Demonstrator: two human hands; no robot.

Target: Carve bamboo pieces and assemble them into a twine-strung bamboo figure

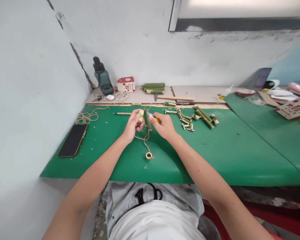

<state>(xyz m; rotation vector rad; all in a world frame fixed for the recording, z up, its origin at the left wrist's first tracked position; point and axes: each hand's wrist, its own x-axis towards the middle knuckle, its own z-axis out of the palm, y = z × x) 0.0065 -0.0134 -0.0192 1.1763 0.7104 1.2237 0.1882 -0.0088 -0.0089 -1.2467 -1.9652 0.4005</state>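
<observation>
My left hand [134, 124] is closed around a short pale bamboo piece [141, 116]. Opposite it, my right hand [163, 124] grips a yellow-handled cutter [158, 120], its tip pointing left toward the piece. Between the two hands a green bamboo tube [148, 121] lies on the green mat, with twine [146, 145] running from its lower end to a small bamboo ring [149, 155]. Right of my right hand are several small bamboo pieces joined with pale sticks [185, 120]. A pencil-like stick [123, 113] lies left of my left hand.
A phone [73, 140] and loose twine [86, 117] lie at the left. Along the wall stand a bottle [104, 80] and a box [126, 84], beside bamboo lengths [153, 85]. More bamboo tubes [204, 117] lie right; papers [295, 107] sit far right.
</observation>
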